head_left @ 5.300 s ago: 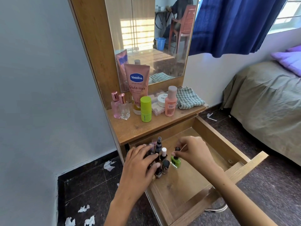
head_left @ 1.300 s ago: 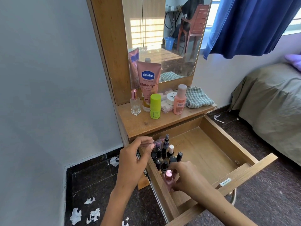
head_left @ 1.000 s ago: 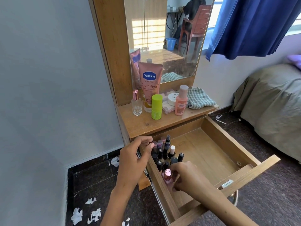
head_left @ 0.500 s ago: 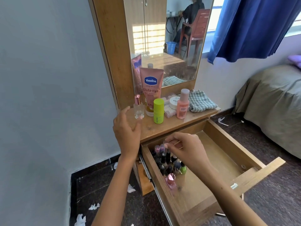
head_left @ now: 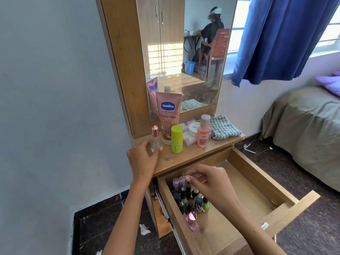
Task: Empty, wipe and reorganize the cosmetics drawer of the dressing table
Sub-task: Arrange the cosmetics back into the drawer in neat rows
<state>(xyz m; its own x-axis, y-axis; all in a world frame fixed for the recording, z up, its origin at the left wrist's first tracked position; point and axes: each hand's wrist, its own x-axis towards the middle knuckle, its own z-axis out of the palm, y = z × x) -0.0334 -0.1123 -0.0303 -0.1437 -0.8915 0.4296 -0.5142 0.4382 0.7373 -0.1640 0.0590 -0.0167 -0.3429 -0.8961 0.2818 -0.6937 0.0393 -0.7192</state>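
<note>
Pink-capped bottle [head_left: 192, 220]: nearest me, upright at the drawer's left wall, in front of the cluster.
Drawer [head_left: 257, 183]: pulled open; its right part shows bare wood.
Small bottles [head_left: 185, 197]: packed upright along the drawer's left side; 1 green bottle [head_left: 206, 205] at the edge.
Right hand [head_left: 211, 183]: my grip hovers over the cluster, fingers curled, thumb and forefinger pinched narrow; whether they hold a cap, I cannot tell.
Left hand [head_left: 145, 159]: my grip curls round the clear perfume bottle [head_left: 155, 139] on the desk [head_left: 185, 155].
Handling: I judge it glass, light, smooth, breakable; hold the body, not the pink cap.
Behind it: Vaseline tube [head_left: 168, 115], green stick [head_left: 177, 138], peach bottle [head_left: 203, 131], checked cloth [head_left: 223, 127].
</note>
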